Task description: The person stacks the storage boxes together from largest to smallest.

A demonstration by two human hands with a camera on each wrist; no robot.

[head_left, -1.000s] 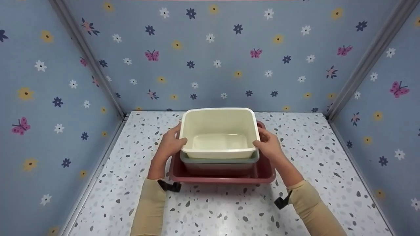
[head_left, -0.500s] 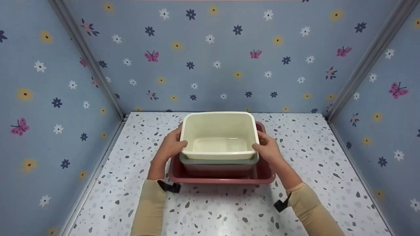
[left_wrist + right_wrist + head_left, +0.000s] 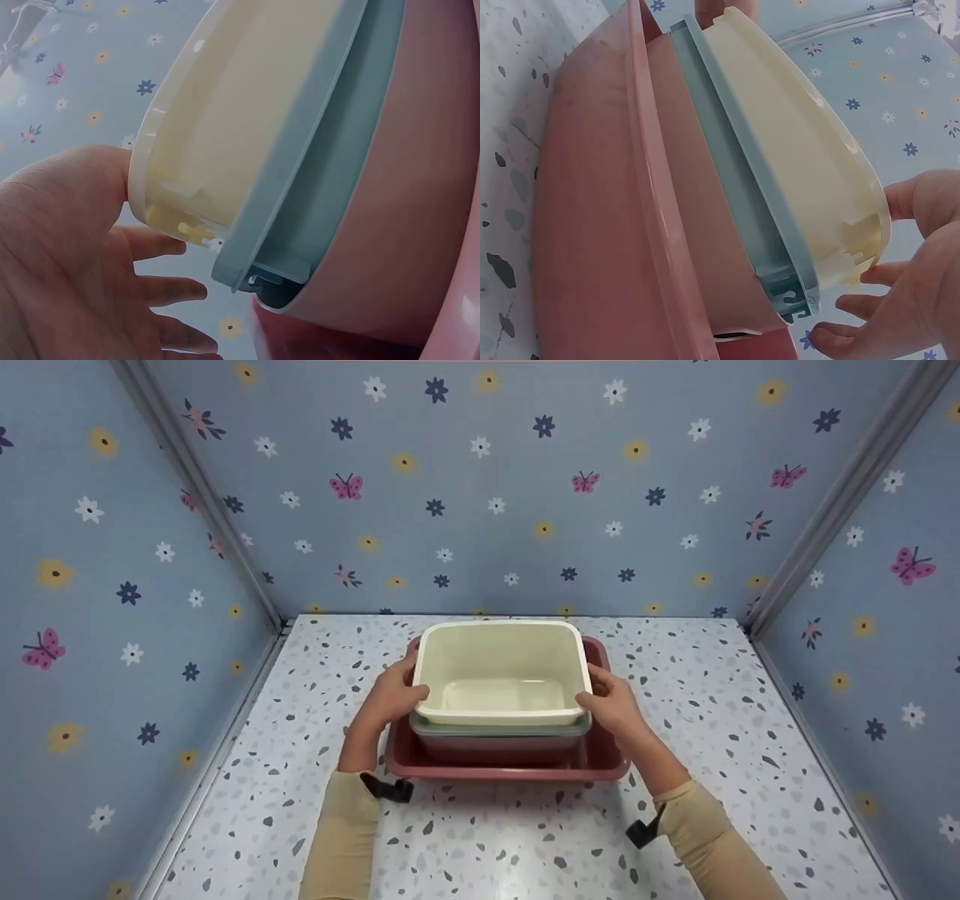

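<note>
A cream plastic basin [image 3: 502, 694] sits partly down inside a grey-green basin [image 3: 502, 730] in the head view. My left hand [image 3: 391, 690] pinches its left rim, thumb over the edge and fingers below. On the opposite side my right hand [image 3: 611, 703] grips the rim in the same way. Both wrist views show the cream wall [image 3: 232, 97] standing well above the green rim [image 3: 750, 150]. Under the green one comes a pink basin [image 3: 420, 142], and the whole stack stands in a larger dark-pink basin [image 3: 510, 773].
The stack stands on a white speckled table [image 3: 697, 690] with speckled surface on both sides and in front. A blue flowered wall [image 3: 495, 540] rises close behind it. Similar panels flank the table left and right, joined by grey metal posts [image 3: 832, 502].
The cream basin has come down a little into the green basin, its far rim lower in the head view. Both hands have moved down with it, still holding the rim.
</note>
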